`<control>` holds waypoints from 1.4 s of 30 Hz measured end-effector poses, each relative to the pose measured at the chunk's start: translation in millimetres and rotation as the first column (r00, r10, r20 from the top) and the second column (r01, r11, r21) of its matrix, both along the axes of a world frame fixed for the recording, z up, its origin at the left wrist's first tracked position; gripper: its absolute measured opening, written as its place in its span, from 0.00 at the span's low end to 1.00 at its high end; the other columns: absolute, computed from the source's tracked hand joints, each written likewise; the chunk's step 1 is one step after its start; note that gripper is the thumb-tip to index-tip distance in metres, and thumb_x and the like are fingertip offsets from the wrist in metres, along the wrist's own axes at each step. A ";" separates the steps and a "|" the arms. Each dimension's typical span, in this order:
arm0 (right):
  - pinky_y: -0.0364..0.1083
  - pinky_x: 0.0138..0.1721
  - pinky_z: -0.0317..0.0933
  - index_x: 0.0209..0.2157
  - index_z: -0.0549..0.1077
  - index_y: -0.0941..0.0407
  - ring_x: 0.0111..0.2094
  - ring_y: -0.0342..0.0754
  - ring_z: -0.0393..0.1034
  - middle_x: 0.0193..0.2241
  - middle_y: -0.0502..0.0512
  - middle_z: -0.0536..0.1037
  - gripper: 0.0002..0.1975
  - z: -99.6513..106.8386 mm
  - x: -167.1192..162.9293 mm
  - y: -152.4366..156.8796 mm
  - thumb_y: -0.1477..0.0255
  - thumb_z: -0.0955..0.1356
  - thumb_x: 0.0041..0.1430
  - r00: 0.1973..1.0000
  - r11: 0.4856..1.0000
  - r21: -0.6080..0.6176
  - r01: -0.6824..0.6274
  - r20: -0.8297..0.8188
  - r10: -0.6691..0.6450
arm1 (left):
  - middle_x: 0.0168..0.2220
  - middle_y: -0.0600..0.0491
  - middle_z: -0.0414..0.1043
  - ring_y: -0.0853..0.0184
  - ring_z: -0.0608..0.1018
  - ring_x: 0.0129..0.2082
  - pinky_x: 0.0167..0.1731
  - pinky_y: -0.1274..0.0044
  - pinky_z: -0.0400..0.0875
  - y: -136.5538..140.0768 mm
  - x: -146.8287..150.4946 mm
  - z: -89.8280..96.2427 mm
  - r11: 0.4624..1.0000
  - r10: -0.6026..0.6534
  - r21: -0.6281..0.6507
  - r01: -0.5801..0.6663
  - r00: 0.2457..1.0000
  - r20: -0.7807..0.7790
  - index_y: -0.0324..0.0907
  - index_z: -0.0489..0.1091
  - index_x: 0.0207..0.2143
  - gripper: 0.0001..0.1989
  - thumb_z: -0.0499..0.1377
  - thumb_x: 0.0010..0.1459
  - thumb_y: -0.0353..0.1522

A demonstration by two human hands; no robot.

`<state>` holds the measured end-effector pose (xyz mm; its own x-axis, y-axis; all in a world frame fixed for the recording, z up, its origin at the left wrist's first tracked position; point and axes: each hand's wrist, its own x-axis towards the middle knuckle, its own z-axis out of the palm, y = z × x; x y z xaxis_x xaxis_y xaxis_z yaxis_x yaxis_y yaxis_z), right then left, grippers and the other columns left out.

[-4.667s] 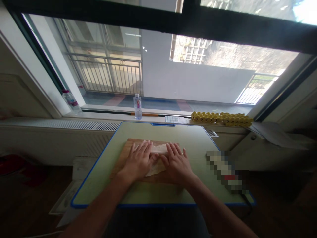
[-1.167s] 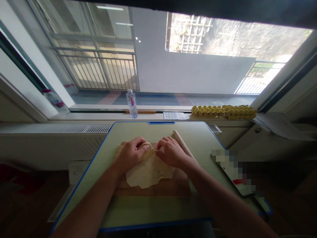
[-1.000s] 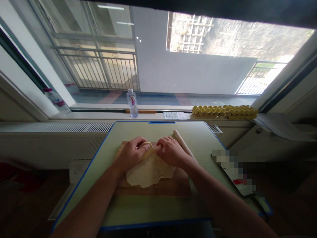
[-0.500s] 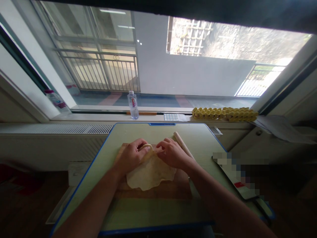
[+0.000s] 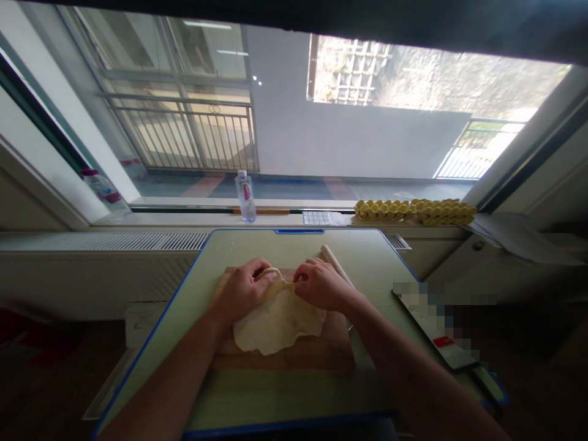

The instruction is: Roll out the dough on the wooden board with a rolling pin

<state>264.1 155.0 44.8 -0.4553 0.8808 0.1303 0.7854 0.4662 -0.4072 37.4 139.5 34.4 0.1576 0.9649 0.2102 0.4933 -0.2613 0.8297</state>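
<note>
A thin, pale sheet of dough (image 5: 278,324) with an uneven outline lies on a brown wooden cutting board (image 5: 316,358). At the sheet's far left edge, my left hand (image 5: 248,285) is closed on the dough, with a curled rim rising beside the thumb. My right hand (image 5: 324,285) pinches the far edge a little to the right, fingers bent and closed. The fingertips of both hands are partly hidden. Beyond my right hand a wooden rolling pin (image 5: 337,264) lies slantwise on the table, its near part covered by that hand and forearm.
The light-green table (image 5: 248,245) has a blue rim. At its right edge lies a cleaver (image 5: 432,327), partly pixelated. On the windowsill stand a clear bottle (image 5: 246,199) and yellow egg cartons (image 5: 413,211). Another bottle (image 5: 105,193) leans at the left. A radiator (image 5: 114,242) runs below the sill.
My right hand has shifted slightly right along the far edge and its fingers have drawn in to a pinch on the dough. My left hand keeps its place and grip.
</note>
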 end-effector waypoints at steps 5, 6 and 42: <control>0.48 0.47 0.58 0.37 0.82 0.52 0.41 0.50 0.73 0.39 0.54 0.80 0.08 -1.3 3.1 2.8 0.67 0.69 0.61 0.997 0.999 -0.010 0.053 0.054 -0.053 | 0.28 0.58 0.71 0.68 0.71 0.30 0.31 0.77 0.64 -0.4 -0.8 -1.5 1.000 -0.003 -0.011 0.003 1.000 0.007 0.43 0.73 0.34 0.13 0.61 0.63 0.43; 0.48 0.47 0.58 0.37 0.81 0.52 0.41 0.50 0.73 0.39 0.54 0.80 0.08 -0.7 3.5 3.0 0.66 0.69 0.61 0.997 0.999 -0.006 0.052 0.064 -0.052 | 0.28 0.58 0.71 0.68 0.71 0.30 0.31 0.77 0.64 -0.4 -0.9 -1.7 1.000 -0.005 -0.012 0.005 1.000 0.010 0.43 0.73 0.35 0.13 0.61 0.63 0.43; 0.46 0.40 0.56 0.33 0.78 0.54 0.39 0.49 0.72 0.36 0.53 0.82 0.07 3.9 2.2 1.3 0.71 0.67 0.61 0.999 1.000 -0.020 0.003 0.042 -0.002 | 0.31 0.56 0.77 0.64 0.76 0.33 0.35 0.75 0.66 6.4 -3.5 -7.5 0.995 0.093 -0.017 -0.095 0.993 -0.076 0.44 0.75 0.35 0.15 0.59 0.61 0.45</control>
